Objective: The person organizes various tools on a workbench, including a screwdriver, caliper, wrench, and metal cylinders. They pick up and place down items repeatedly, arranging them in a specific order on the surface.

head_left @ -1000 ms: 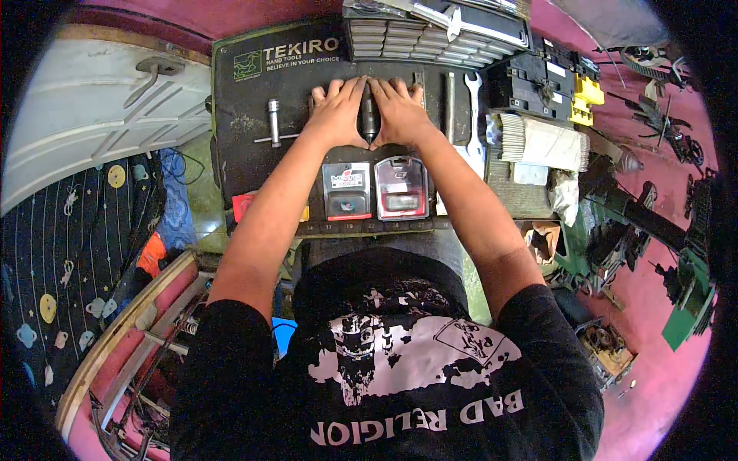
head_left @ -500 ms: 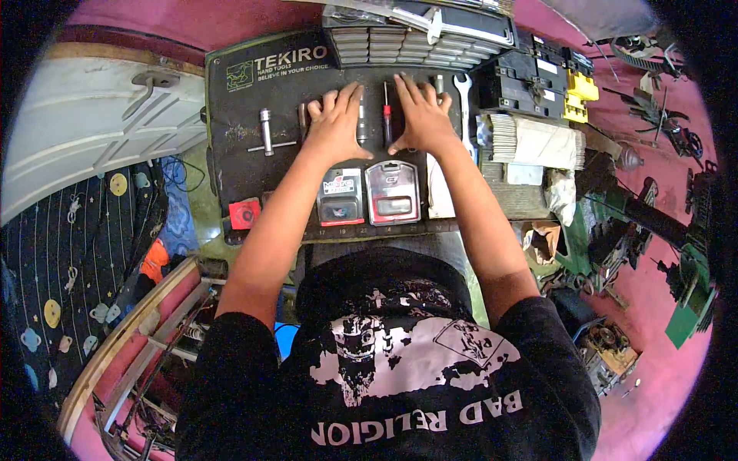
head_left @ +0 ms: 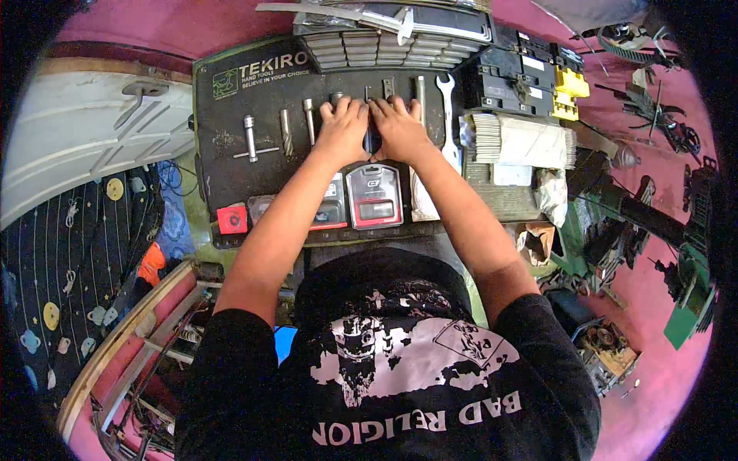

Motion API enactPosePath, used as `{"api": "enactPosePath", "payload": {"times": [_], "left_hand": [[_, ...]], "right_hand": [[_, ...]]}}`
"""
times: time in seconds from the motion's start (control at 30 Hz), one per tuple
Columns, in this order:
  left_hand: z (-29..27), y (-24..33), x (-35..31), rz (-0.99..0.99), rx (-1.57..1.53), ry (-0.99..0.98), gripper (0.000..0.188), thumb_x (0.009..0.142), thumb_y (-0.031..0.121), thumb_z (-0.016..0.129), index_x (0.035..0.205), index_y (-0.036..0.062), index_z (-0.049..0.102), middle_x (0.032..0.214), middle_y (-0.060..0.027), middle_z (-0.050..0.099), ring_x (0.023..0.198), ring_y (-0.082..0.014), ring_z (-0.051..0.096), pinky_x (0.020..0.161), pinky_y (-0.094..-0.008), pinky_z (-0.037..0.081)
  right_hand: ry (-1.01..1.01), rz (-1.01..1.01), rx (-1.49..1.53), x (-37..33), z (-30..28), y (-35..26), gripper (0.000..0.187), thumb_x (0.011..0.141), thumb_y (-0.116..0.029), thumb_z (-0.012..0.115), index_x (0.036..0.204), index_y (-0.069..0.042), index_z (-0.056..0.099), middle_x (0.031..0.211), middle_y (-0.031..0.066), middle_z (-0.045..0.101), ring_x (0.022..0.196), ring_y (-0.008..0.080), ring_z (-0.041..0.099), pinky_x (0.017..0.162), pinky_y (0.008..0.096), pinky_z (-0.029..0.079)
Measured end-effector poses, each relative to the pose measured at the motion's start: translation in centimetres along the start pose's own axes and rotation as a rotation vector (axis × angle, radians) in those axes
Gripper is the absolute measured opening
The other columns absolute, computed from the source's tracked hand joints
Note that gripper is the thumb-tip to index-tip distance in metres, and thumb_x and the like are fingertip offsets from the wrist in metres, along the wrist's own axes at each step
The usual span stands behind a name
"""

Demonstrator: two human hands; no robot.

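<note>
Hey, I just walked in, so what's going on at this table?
A person has their left hand and right hand close together over a black mat, around a narrow dark tool. It's mostly hidden, so I can't tell whether they're gripping it. A T-handled tool lies to the left, a wrench to the right, and a clear package nearer the person.

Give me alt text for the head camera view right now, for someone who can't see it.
A person's left hand and right hand frame a slim dark tool on a dark mat. A T-handled tool lies to the left, a silver wrench to the right.
</note>
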State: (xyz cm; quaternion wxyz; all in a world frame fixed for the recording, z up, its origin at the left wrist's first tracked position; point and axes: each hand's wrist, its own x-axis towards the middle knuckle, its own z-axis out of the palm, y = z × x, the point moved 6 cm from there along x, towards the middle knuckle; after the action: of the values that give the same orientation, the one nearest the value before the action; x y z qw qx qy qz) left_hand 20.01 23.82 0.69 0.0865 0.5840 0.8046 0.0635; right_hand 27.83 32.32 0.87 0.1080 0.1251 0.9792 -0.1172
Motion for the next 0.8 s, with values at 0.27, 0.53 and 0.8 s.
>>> {"api": "enactPosePath", "payload": {"times": [0.27, 0.53, 0.8], "left_hand": [[-0.5, -0.5, 0.2, -0.051, -0.051, -0.006, 0.103, 0.045, 0.043, 0.097, 0.132, 0.0034, 0.059, 0.134, -0.0102, 0.058, 0.13, -0.0317, 0.047, 0.103, -0.0574, 0.034], [-0.4, -0.4, 0.1, -0.042, -0.05, -0.021, 0.108, 0.041, 0.043, 0.098, 0.134, 0.0038, 0.058, 0.134, -0.0104, 0.057, 0.132, -0.032, 0.046, 0.105, -0.0595, 0.034], [-1.5, 0.0, -0.1, -0.043, -0.037, -0.002, 0.116, 0.039, 0.045, 0.099, 0.138, 0.0044, 0.054, 0.136, -0.0099, 0.055, 0.131, -0.0309, 0.046, 0.102, -0.057, 0.036]], "right_hand": [[0.015, 0.0, 0.015, 0.3, -0.2, -0.1, 0.122, 0.052, -0.046, 0.097, 0.153, -0.005, 0.042, 0.153, 0.0085, 0.05, 0.14, 0.0323, 0.045, 0.112, 0.0664, 0.034], [0.018, 0.003, 0.019, 0.2, 0.1, 0.0, 0.122, 0.051, -0.046, 0.098, 0.153, -0.006, 0.043, 0.152, 0.0081, 0.05, 0.14, 0.0312, 0.045, 0.112, 0.0654, 0.032], [0.078, 0.014, 0.09, -0.5, -0.8, 1.2, 0.127, 0.049, -0.042, 0.098, 0.158, -0.016, 0.037, 0.156, 0.0041, 0.047, 0.14, 0.0334, 0.043, 0.111, 0.0687, 0.031]]}}
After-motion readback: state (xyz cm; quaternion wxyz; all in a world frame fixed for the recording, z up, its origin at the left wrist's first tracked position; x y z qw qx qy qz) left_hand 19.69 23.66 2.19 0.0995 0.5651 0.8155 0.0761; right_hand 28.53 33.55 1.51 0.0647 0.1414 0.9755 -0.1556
